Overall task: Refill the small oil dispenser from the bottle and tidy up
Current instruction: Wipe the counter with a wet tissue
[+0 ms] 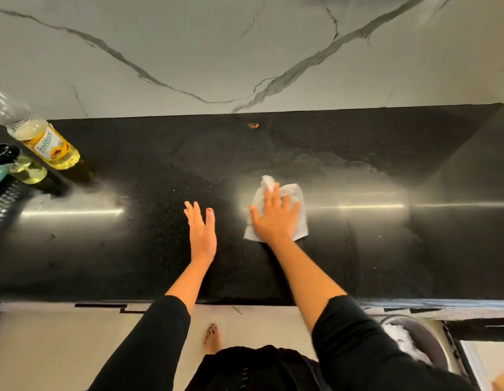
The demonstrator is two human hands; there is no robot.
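My right hand [274, 218] lies flat with spread fingers on a white paper tissue [294, 193], pressing it onto the black countertop [132, 249] near the middle. My left hand [201, 230] hovers open just left of it, fingers straight, holding nothing. At the far left stands the clear oil bottle [45, 141] with a yellow label, partly filled with pale oil. In front of it stands the small oil dispenser [25, 169] with a black top and yellowish oil inside.
A teal and dark perforated rack [0, 190] pokes in at the left edge. A marble wall [245, 52] backs the counter. A small orange speck [253, 125] lies near the wall. A smeared damp patch [329, 162] spreads behind the tissue. A bin with white contents [408, 342] sits below right.
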